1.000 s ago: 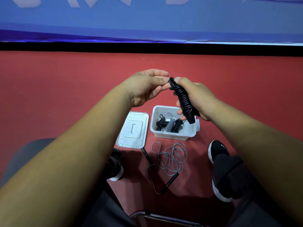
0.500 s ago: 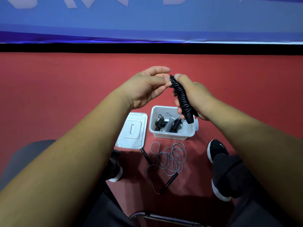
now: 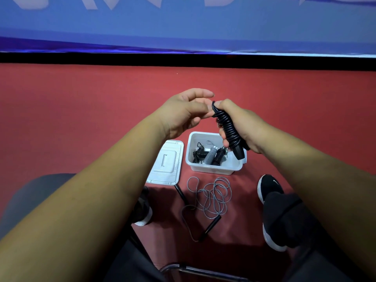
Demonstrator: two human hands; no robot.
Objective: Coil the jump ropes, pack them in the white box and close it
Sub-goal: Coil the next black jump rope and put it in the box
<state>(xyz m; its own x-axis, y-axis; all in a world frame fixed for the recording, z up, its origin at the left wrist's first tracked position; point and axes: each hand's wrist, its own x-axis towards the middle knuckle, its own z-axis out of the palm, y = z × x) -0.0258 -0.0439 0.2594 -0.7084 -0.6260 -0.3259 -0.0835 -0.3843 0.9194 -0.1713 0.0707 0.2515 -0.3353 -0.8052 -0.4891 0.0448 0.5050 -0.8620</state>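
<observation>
One coiled black jump rope (image 3: pixel 227 127) is held clenched in the right-hand grip (image 3: pixel 242 127), long axis tilted, lower handle aimed down at the white box (image 3: pixel 215 169) just below. The left-hand grip (image 3: pixel 183 112) touches its top end; whether it is pinched cannot be told.

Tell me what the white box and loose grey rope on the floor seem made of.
White box: probably plastic, semi-matte; thin moulded walls and rim. Loose grey rope: perhaps vinyl or coated cord, smooth; it lies in springy loops.

L shoe (image 3: pixel 143 215) mostly hidden under forearm (image 3: pixel 91 190); box (image 3: pixel 213 169) rt corner behind held black rope (image 3: pixel 226 127).
</observation>
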